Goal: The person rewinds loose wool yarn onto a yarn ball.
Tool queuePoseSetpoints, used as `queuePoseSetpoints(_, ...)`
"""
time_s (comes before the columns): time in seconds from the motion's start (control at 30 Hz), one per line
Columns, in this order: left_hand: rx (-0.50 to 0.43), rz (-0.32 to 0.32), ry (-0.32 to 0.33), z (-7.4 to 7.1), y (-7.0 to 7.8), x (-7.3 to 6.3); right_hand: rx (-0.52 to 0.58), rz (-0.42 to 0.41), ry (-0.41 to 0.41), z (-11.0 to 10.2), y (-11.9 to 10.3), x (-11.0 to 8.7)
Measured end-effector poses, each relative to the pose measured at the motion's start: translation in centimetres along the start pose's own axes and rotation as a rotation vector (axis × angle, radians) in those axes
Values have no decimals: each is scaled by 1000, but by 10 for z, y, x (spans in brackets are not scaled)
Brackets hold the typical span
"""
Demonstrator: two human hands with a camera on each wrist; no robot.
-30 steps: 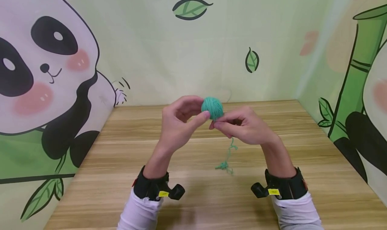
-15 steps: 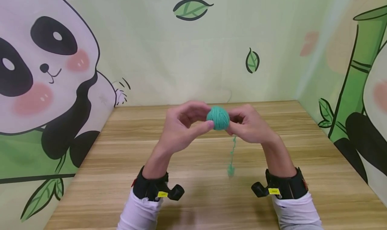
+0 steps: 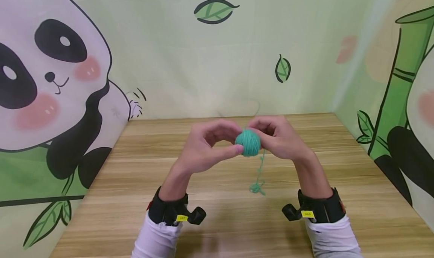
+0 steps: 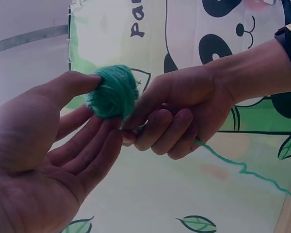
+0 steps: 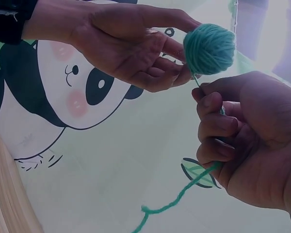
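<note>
A teal ball of yarn (image 3: 248, 142) is held up above the table between the two hands. My left hand (image 3: 207, 147) grips it from the left, thumb on the near side and fingers behind. Close against its right side, my right hand (image 3: 279, 137) pinches the yarn strand that leaves the ball, as the right wrist view shows at the strand (image 5: 196, 81). The strand runs through the curled right fingers and comes out below as a loose tail (image 5: 177, 199). In the head view the tail hangs down to a small tangled clump of yarn (image 3: 256, 188).
The wood-grain table (image 3: 142, 167) spreads beneath both hands. Behind it and at the sides hangs a pale green cloth (image 3: 169, 62) printed with pandas, leaves and bamboo. Each wrist wears a black camera strap (image 3: 168, 209).
The ball and left hand have moved a little right and toward me. My right hand has gone from below the ball round to its far right side. The hanging clump has swung about.
</note>
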State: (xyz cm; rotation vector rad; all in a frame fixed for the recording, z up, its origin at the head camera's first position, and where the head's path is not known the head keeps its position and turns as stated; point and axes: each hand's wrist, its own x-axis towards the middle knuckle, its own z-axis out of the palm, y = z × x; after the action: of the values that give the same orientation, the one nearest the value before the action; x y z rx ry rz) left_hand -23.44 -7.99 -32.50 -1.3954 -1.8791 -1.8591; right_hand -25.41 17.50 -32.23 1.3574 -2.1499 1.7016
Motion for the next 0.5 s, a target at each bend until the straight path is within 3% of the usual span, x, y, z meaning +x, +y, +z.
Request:
queuePoseSetpoints(0.2,58,6,-63,0,0,1,38,25,70,1,-6,0)
queuePoseSetpoints(0.5,175,-17,-4,1,-2,1,53,-71,166,2,-9,1)
